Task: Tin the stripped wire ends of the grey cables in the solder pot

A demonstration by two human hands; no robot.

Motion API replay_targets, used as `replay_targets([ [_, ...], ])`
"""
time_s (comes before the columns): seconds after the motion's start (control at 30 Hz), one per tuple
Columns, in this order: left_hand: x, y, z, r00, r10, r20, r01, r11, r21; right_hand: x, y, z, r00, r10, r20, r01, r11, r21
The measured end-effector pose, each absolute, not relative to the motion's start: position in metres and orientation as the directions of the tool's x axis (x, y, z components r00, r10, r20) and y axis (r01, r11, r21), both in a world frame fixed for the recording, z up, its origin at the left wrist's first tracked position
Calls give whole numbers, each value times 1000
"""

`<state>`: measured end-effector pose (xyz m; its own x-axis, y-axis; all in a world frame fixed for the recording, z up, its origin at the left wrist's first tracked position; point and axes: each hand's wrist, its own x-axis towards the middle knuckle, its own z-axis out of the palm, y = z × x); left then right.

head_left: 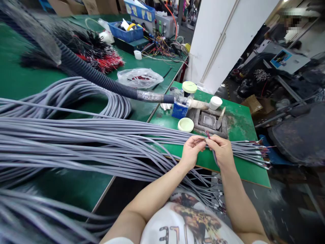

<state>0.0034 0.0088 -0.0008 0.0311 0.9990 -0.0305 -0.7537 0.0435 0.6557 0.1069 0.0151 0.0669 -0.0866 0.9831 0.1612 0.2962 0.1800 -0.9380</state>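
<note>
A thick bundle of grey cables runs across the green bench from the left to the small green table. My left hand and my right hand meet over the bundle, both pinched on the stripped end of one grey cable, whose thin coloured wires stick up between my fingertips. Just beyond my hands sits a dark metal solder pot. The other cables' stripped ends fan out to the right past the table's edge.
A black corrugated hose reaches from the upper left to the pot. A blue box, two pale green lids and a white cup stand around it. Red and black wires, a plastic bag and a blue tray lie farther back.
</note>
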Motion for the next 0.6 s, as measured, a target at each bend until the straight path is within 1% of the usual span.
replay_targets([
  [0.07,4,8,1,11,999,-31,-758,29,651,108,13,66,-93,981,169,298,189,-936],
  [0.13,4,7,2,-15,1000,-23,-754,4,656,110,11,66,-111,983,146,312,174,-934],
  [0.2,2,7,3,-83,997,1,-716,-61,695,113,6,66,-147,985,87,348,134,-928],
  [0.23,0,7,3,-147,988,44,-660,-131,740,116,3,65,-167,984,56,368,115,-923],
  [0.27,-3,7,3,-211,969,132,-566,-231,792,118,0,65,-180,983,32,382,100,-919],
  [0.3,-5,7,3,-263,928,264,-438,-359,824,120,-3,64,-183,983,20,386,91,-918],
  [0.33,-8,7,3,-283,863,419,-294,-494,818,122,-6,63,-176,984,21,379,87,-921],
  [0.37,-10,7,3,-267,782,563,-160,-613,774,123,-9,62,-162,986,27,364,85,-928],
  [0.4,-11,7,3,-232,705,670,-63,-698,713,124,-11,61,-145,989,31,342,80,-936],
  [0.43,-12,6,2,-199,653,731,-11,-747,664,125,-13,60,-130,991,31,315,71,-946],
  [0.47,-12,6,2,-182,637,749,1,-762,648,125,-14,59,-122,992,24,284,58,-957],
  [0.5,-11,5,2,-181,660,730,-20,-744,668,125,-15,58,-118,993,12,249,41,-968],
  [0.53,-9,3,1,-189,713,675,-73,-695,715,125,-16,58,-116,993,-2,210,22,-978],
  [0.6,-5,0,-1,-207,857,472,-267,-514,815,124,-18,56,-112,993,-25,135,-10,-991],
])
